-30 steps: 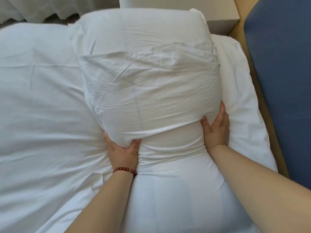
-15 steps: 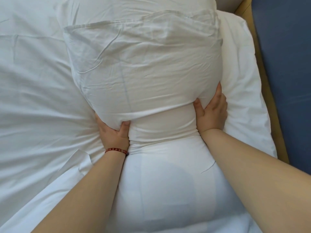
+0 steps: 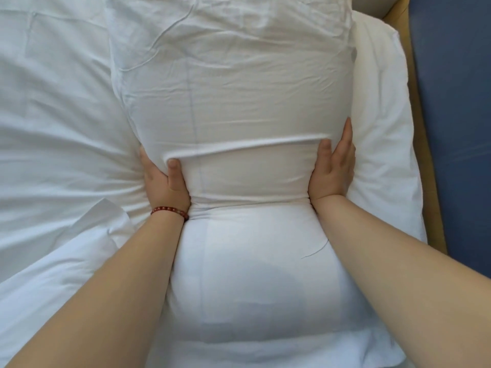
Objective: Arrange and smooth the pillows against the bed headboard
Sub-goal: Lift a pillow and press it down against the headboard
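Left hand (image 3: 162, 181), with a red bead bracelet (image 3: 170, 211) at its wrist, grips the upper pillow (image 3: 233, 91) by its lower left edge, while the right hand (image 3: 332, 171) presses flat and open-fingered against its right edge, atop another pillow (image 3: 252, 274) on the white bed (image 3: 53, 144).

The white pillow (image 3: 233, 96) is plump and wrinkled, lying on top of a second white pillow (image 3: 252, 261). The lower one is smoother and pinched narrow in the middle. Both lie on the bed.
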